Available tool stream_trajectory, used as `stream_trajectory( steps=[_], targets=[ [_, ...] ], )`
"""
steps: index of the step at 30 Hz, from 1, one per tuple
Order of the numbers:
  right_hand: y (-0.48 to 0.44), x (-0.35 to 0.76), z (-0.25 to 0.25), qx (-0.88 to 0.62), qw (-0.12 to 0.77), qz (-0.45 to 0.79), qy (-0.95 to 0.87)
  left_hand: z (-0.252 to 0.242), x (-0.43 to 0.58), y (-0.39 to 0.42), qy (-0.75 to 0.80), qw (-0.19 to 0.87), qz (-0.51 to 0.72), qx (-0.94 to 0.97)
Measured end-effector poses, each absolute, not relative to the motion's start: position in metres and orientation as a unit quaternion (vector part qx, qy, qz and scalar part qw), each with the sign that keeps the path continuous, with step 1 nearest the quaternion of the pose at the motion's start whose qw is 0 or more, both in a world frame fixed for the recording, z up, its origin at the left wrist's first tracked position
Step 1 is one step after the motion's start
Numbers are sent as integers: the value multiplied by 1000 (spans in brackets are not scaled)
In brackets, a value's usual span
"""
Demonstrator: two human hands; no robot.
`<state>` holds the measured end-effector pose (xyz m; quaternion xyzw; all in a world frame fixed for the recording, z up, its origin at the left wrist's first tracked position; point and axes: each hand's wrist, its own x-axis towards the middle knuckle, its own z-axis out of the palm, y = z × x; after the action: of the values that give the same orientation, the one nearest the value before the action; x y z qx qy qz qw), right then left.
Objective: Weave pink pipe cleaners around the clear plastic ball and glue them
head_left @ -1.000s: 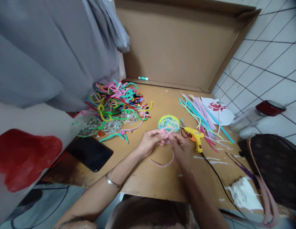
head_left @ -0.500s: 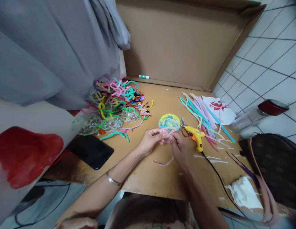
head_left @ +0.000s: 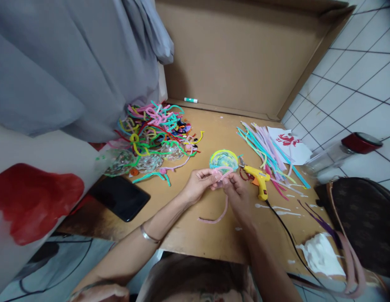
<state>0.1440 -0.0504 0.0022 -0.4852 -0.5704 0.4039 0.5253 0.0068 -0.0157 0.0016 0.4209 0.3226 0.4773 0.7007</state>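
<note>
My left hand [head_left: 201,183] pinches a pink pipe cleaner [head_left: 226,171] between thumb and fingers. Close beside it, my right hand [head_left: 236,189] grips the same pipe cleaner, whose bent loop shows above the fingertips. A long pink tail curves down below my right hand over the table. Just beyond my hands lies a half-round disc [head_left: 224,158] with a yellow edge and mottled green and blue inside; its near part is hidden. To the right rests a yellow hot glue gun [head_left: 259,179], its nozzle near the disc.
Tangled pipe cleaners [head_left: 160,121] heap at the left, behind a black phone [head_left: 121,197]. Straight pipe cleaners [head_left: 267,147] lie at the back right near a clear bottle [head_left: 333,153]. A dark bag [head_left: 365,222] and crumpled tissue [head_left: 322,253] sit right; a cardboard panel [head_left: 239,58] stands behind.
The pink tail hanging below my right hand has swung down and slightly left, with more of it showing. Both hands keep their hold in nearly the same place.
</note>
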Motion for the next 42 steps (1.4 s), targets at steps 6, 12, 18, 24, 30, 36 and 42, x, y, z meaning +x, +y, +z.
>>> stream_trajectory(
  steps=[6,12,18,24,30,36,42],
  targets=[
    [-52,140,9,-445,543,450,-553,-1,5,-15,327,686,477,442],
    [-50,140,7,-449,556,447,-538,0,6,-16,317,693,477,437],
    [-50,139,8,-438,560,466,-526,0,6,-15,312,688,484,442],
    [-49,138,9,-441,571,471,-508,-1,8,-17,308,691,488,435],
    [-49,137,6,-441,573,480,-497,-1,8,-17,319,669,500,447],
    [-49,136,3,-445,578,480,-487,1,6,-15,352,660,499,437],
    [-48,136,1,-460,582,470,-478,1,5,-15,362,658,486,447]
  ],
)
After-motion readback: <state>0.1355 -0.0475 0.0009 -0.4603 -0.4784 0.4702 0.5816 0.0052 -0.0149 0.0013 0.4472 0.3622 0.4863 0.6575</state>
